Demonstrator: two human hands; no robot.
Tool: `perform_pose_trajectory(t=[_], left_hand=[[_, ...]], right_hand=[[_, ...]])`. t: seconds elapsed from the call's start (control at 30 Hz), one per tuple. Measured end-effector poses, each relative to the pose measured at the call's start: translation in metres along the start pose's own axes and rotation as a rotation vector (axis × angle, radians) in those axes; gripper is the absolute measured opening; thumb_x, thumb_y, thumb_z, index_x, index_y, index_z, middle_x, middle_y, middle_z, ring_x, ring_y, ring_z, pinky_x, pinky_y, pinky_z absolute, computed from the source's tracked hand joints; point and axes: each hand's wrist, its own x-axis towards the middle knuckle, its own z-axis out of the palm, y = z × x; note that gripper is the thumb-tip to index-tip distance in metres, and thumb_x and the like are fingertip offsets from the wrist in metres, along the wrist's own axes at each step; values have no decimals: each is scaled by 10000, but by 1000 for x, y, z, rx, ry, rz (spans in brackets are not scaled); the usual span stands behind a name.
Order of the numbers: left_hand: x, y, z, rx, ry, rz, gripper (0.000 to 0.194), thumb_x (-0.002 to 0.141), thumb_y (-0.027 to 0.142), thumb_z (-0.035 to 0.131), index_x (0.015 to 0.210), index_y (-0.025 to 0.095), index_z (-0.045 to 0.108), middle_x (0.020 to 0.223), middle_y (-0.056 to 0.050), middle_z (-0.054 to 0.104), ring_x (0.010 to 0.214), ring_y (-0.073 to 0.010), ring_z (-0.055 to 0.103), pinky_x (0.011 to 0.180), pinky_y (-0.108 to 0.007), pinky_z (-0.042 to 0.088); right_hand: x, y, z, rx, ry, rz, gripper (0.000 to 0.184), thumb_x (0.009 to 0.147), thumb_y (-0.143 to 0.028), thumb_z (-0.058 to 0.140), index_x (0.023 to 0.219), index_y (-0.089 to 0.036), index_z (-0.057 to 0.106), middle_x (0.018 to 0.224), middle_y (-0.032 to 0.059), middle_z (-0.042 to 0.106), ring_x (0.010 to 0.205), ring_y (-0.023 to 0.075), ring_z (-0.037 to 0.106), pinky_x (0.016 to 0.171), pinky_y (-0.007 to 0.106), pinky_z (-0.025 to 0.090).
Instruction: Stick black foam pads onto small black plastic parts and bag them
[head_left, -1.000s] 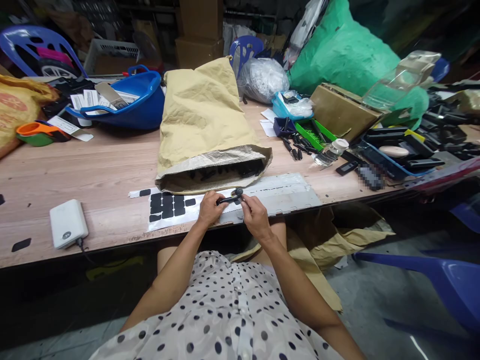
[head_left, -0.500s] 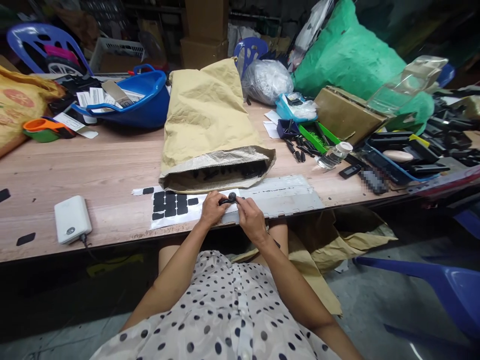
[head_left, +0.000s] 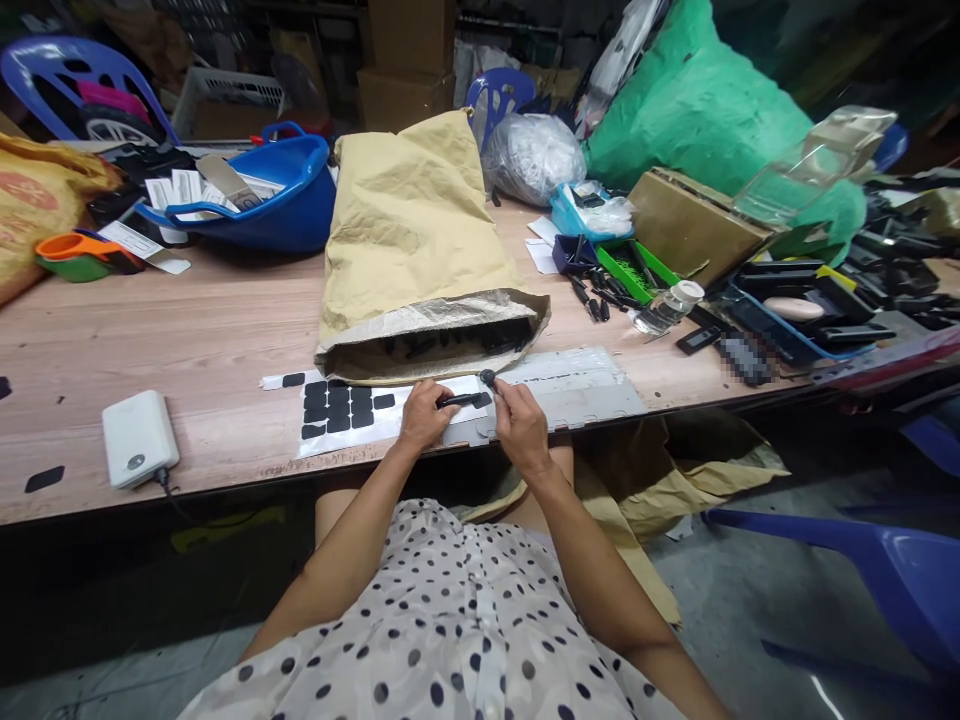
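My left hand is closed around a slim black piece that points to the right. Pinched in my right hand is a small tool with a round black head; the rest of it is hidden by the fingers. The head stands just apart from the slim piece, up and to its right. Beneath my hands lies a white sheet bearing several black rounded stickers, partly over a grey board. Just beyond, a tan paper sack opens towards me with dark pieces inside.
A white power bank with a cable sits at the left. Further back are a blue basin and a green tray. To the right stand a clear bottle and a blue-rimmed tray of black parts.
My right hand has moved to the right and slightly up, taking the round head off the slim black piece. My left hand stays nearly in place, still holding that piece.
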Motion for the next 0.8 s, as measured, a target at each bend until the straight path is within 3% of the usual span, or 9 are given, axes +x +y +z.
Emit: perform_pose_trajectory(t=[0.17,0.37,0.8], left_hand=[[-1,1,2,28,9,1,172,712,168,704,870,234,684,860,-18,630,872,-225,581,809,-364,505],[-2,-1,1,31,2,22,103,768,198,667,855,251,688,846,-19,624,854,-225,571,794,-360,503],[-3,-4,-2,51,-39,46,133,885,291,591,914,248,714,887,-38,630,920,-241,568,840,-376,490]], right_hand=[[13,32,-2,-159,38,108,383,957,-183,422,1218,-243,696,968,74,638,869,198,589,745,278,456],[16,66,6,-289,32,143,350,890,-131,498,1129,-235,732,875,79,595,850,227,498,727,320,388],[23,54,19,-416,70,203,296,919,-149,473,1108,-205,693,939,102,585,891,244,472,692,330,305]])
